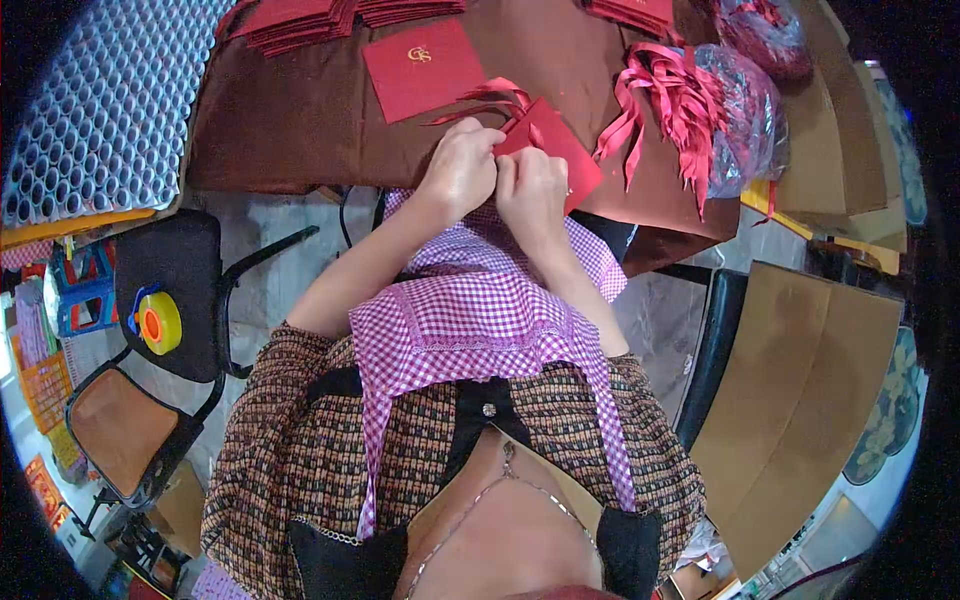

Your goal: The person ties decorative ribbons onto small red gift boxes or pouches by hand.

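A red card or envelope (572, 165) with a thin red ribbon (512, 92) is held tilted at the table's near edge. My left hand (462, 172) is closed at its left corner, fingertips pinched where ribbon and card meet. Against the card's lower left side, my right hand (533, 195) is curled with its knuckles up. The fingers hide exactly which part each hand pinches. Just beyond them, a flat red card (422, 70) with a gold monogram lies on the brown tablecloth (290, 125).
Stacks of red cards (295, 25) line the table's far side. To the right, a bundle of red ribbons (675, 105) lies against a clear plastic bag (745, 110). Small round cups or tubes (95, 110) fill the left side. A black chair (170, 290) holds a yellow tape roll (160, 323).
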Available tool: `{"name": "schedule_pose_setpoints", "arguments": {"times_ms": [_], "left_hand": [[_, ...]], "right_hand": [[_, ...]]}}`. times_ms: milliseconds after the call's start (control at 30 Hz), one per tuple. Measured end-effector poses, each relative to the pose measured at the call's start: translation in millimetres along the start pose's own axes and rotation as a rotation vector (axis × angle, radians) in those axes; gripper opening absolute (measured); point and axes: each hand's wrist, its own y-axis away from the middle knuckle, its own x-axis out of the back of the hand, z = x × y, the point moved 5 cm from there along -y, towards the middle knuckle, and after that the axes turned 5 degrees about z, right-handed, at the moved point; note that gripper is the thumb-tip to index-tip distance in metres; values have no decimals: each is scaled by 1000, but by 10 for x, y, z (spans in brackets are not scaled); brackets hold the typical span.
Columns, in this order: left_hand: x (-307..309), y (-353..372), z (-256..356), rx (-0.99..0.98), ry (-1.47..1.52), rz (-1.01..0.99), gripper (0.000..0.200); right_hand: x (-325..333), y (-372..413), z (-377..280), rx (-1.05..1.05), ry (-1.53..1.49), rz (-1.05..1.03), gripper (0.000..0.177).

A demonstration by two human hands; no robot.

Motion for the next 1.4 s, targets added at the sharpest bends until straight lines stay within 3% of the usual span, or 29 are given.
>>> {"name": "schedule_pose_setpoints", "arguments": {"times_ms": [100,233,367,567,900,1133,1233,1300,1367,1400], "left_hand": [[-21,5,-24,18,33,7,23],[2,-28,-118,84,61,-76,24],[-27,71,-270,12,-98,-111,28],[25,106,-341,176,-95,-226,23],[-49,107,-537,191,134,-167,13],[-43,106,-467,225,186,-144,14],[-16,89,-391,216,146,-151,14],[27,91,-321,219,116,-180,14],[65,72,-198,99,78,-189,13],[61,67,-182,102,93,-222,13]], "right_hand": [[-10,6,80,-141,-99,-33,17],[-31,-1,41,-43,-7,-17,19],[-109,20,71,-17,13,-64,18],[-132,26,57,-25,8,-93,15],[-175,49,-30,67,7,-23,17],[-27,-71,-30,63,-14,-168,10],[193,-243,-61,69,5,-205,21],[306,-358,-48,193,45,-160,26],[313,-434,21,205,2,-189,28],[285,-447,19,307,33,-254,26]]}}
